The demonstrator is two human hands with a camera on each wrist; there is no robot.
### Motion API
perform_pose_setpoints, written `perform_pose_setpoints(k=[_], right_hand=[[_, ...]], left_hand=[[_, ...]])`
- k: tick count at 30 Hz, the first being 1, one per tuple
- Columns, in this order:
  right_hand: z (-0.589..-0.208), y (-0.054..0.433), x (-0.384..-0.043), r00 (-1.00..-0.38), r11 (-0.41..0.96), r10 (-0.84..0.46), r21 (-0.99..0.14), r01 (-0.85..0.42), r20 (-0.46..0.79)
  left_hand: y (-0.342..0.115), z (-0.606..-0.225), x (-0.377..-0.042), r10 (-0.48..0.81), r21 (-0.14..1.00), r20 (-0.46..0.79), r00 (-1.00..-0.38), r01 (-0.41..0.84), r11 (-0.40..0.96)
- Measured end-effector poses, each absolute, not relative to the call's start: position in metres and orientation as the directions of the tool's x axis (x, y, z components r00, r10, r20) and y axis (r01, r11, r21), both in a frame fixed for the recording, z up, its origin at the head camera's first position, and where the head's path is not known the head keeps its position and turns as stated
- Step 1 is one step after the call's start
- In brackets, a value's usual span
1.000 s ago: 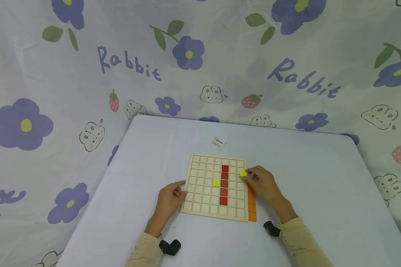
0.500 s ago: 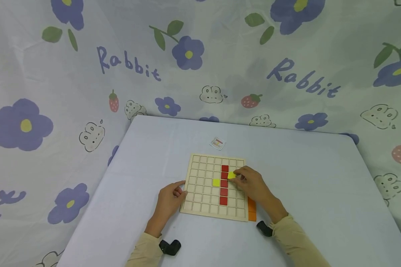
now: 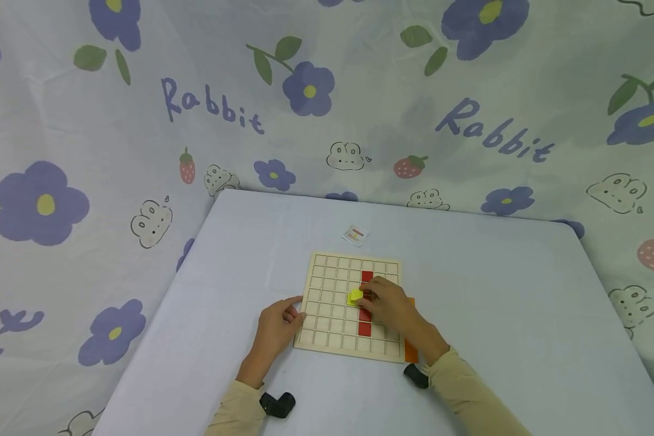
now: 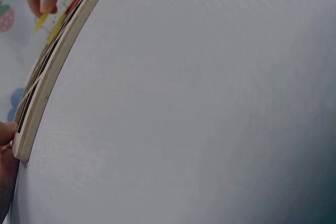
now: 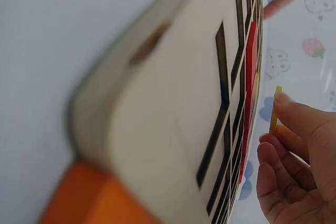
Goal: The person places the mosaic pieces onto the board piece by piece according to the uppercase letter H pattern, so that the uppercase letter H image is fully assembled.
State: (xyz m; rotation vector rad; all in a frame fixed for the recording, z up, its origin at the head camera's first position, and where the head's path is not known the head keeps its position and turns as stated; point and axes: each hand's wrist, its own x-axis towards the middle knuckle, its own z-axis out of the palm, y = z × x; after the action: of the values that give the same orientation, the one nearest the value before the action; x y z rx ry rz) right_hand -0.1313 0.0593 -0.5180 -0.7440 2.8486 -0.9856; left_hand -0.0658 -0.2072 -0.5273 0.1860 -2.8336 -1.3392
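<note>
A wooden grid board point(image 3: 318, 339) lies on the white table, with several red tiles point(image 3: 364, 329) in one column. My left hand point(image 3: 277, 325) grips the board's left edge, thumb on the rim in the left wrist view. A small yellow tile point(image 5: 274, 111) is pinched between thumb and index finger of my right hand point(image 3: 388, 304), whose other fingers curl in. In the head view the held tile overlaps a second yellow tile point(image 3: 350, 301) in the grid left of the red column. The left wrist view shows the held tile tilted, above the board's surface.
An orange piece point(image 3: 411, 352) pokes out along the board's right side. Behind the board lies a small printed card point(image 3: 355, 235). Black wrist devices point(image 3: 277, 404) sit by both sleeves. A patterned cloth point(image 3: 305, 145) hangs behind the table.
My right hand has carried the yellow tile leftward from the board's right edge, across the red column, to the yellow tile in the grid. The left hand stays in place.
</note>
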Motion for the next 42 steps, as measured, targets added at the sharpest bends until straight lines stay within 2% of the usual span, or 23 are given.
perform_pose_setpoints(k=[4, 15, 33, 42], right_hand=[[-0.520, 0.052, -0.131, -0.869, 0.686, -0.479, -0.564, -0.459, 0.124], [-0.516, 0.036, -0.131, -0.865, 0.688, -0.498, -0.581, -0.435, 0.058], [-0.520, 0.031, -0.133, -0.852, 0.657, -0.511, -0.589, -0.472, 0.113], [-0.526, 0.030, -0.136, -0.851, 0.672, -0.517, -0.572, -0.471, 0.094]], left_hand=[[-0.207, -0.527, -0.065, -0.107, 0.770, -0.051, -0.993, -0.107, 0.629], [-0.208, -0.529, -0.066, -0.105, 0.765, -0.038, -0.994, -0.096, 0.636], [-0.207, -0.527, -0.066, -0.109, 0.764, -0.033, -0.993, -0.096, 0.639], [-0.207, -0.527, -0.066, -0.108, 0.765, -0.055, -0.993, -0.111, 0.634]])
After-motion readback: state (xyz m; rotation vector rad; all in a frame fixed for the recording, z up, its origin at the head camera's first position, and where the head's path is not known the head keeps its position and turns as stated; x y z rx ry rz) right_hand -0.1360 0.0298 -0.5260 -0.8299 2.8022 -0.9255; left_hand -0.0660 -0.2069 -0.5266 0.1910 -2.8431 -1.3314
